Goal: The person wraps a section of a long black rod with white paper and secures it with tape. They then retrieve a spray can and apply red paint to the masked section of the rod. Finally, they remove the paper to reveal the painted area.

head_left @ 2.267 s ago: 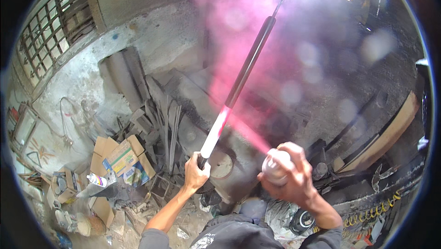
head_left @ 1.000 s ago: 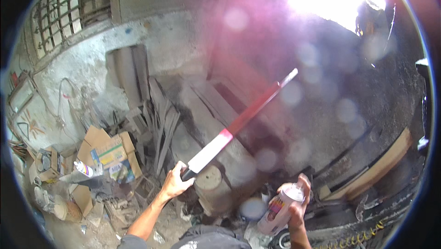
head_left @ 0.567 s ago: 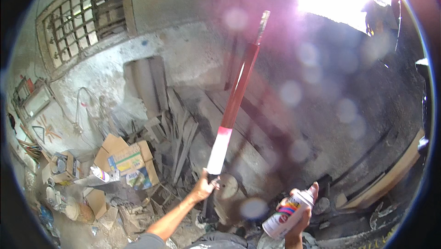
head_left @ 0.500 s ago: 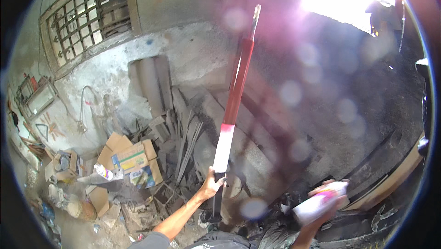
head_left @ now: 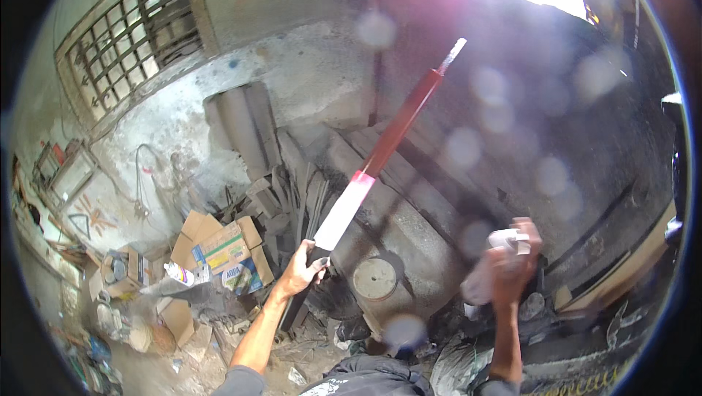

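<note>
One spray can [head_left: 478, 285] (print illegible)

Workshop, rough and dusty. Far left: barred window [head_left: 131, 39] in a stained wall [head_left: 172, 114]. Scrap [head_left: 303, 191] heaped at its foot, open carton [head_left: 225, 246] to the left. Litter [head_left: 296, 376] on near floor [head_left: 157, 381]; yellow coil [head_left: 585, 383] near right. Spray can [head_left: 479, 284] in right hand [head_left: 515, 268].
</note>
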The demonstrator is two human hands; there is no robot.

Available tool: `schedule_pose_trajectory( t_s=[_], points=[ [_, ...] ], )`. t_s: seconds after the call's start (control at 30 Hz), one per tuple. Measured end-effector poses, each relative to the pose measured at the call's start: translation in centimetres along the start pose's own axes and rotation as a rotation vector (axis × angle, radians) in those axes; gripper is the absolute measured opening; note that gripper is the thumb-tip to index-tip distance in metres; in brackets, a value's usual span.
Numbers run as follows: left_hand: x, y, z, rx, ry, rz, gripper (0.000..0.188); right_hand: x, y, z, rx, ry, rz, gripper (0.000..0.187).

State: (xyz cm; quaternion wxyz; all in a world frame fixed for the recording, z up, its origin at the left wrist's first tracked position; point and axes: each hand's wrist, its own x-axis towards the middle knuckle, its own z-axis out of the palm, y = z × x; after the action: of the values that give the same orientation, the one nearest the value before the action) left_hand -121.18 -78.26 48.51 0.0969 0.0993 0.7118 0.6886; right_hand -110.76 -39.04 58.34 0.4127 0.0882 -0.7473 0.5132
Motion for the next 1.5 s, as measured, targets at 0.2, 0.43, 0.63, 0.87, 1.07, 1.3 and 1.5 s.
schedule_pose_trajectory(
  t_s=[0.2, 0.43, 0.63, 0.87, 1.07, 1.3, 1.5],
  points=[
    [-1.6, 3.6, -0.6, 0.061, -0.025, 0.073, 0.032, 6.2, -2.2, 5.3, -0.006, -0.466, -0.391, 0.047],
    [-3.2, 4.9, -2.0, 0.086, -0.002, 0.117, 0.036, 19.3, 6.4, 1.4, 0.08, 0.217, -0.231, 0.045],
    [-2.4, 4.3, -2.0, 0.113, 0.06, 0.176, 0.03, 8.2, -3.1, 7.1, -0.256, -0.308, -0.727, 0.042],
    [-2.5, 3.5, -2.3, 0.126, 0.134, 0.25, 0.029, 17.1, -0.8, 5.4, 0.063, 0.011, -0.217, 0.043],
    [-2.4, 3.0, -2.8, 0.301, 0.247, 0.282, 0.024, 16.9, -3.4, 6.4, -0.329, 0.031, -0.759, 0.041],
    [-2.6, 2.7, -3.2, 0.361, 0.231, 0.036, 0.015, 13.9, -3.9, 7.7, -0.088, -0.35, -0.546, 0.034],
    [-3.1, 2.5, -2.8, 0.199, 0.169, 0.047, 0.018, 21.9, -2.0, 6.2, -0.182, 0.148, -0.424, 0.046]
  ],
)
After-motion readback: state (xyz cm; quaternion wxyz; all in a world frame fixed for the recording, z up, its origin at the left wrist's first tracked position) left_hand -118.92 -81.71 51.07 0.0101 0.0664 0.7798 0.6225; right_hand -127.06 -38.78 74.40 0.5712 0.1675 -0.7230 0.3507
